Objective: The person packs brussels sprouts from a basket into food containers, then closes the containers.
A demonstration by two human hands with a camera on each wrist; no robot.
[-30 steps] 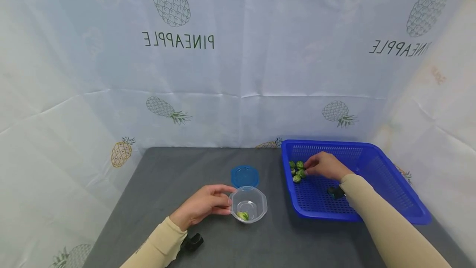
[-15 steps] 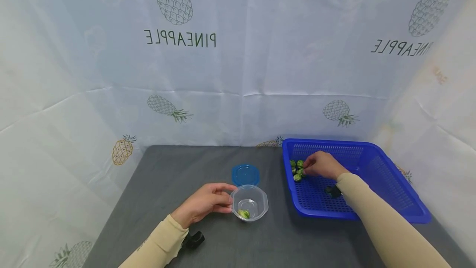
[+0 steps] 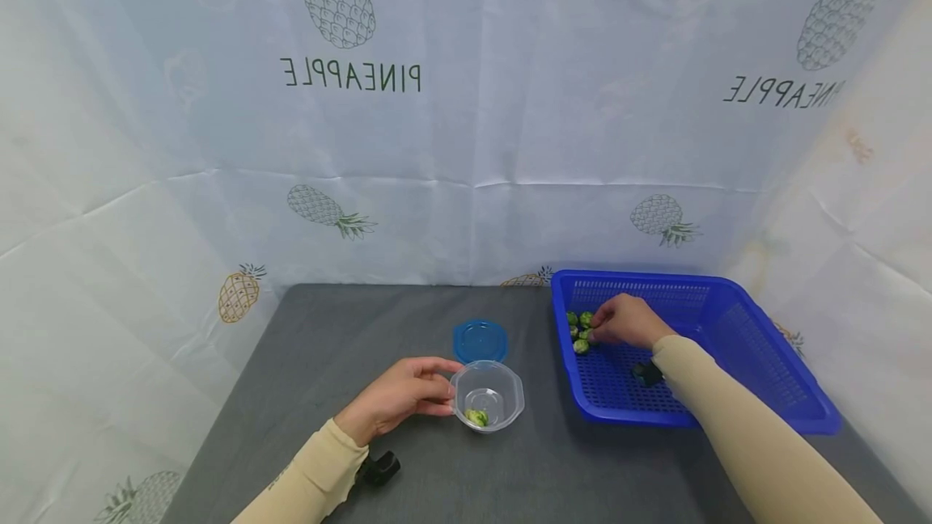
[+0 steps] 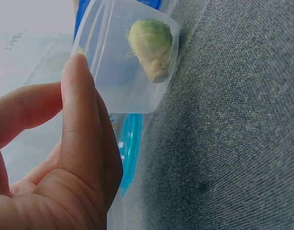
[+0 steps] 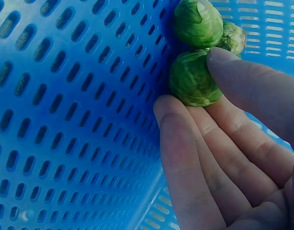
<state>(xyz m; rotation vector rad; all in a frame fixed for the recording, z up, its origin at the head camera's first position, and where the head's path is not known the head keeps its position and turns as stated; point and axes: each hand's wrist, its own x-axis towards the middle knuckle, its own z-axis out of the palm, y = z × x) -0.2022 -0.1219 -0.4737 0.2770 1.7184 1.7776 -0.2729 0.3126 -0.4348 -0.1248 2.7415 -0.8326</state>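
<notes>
In the head view my left hand (image 3: pixel 404 396) holds a clear plastic container (image 3: pixel 510 403) by its left side, thumb and fingers at the rim. One Brussels sprout (image 4: pixel 150 45) lies inside it, seen through the wall in the left wrist view. My right hand (image 3: pixel 629 322) reaches down into the blue basket (image 3: pixel 626 415). Up close, its thumb lies on a green Brussels sprout (image 5: pixel 192 79) and the fingers are under and beside it. Two more sprouts (image 5: pixel 198 24) touch that one, and several sit along the basket's left side.
A blue lid (image 3: pixel 480 341) lies flat on the grey table (image 3: pixel 349 322), just behind the container. The basket's raised walls surround my right hand. A pineapple-print curtain (image 3: pixel 466 233) hangs behind the table and at both sides.
My right hand has shifted slightly left toward the sprouts in the basket. The left hand and the container keep nearly the same place.
</notes>
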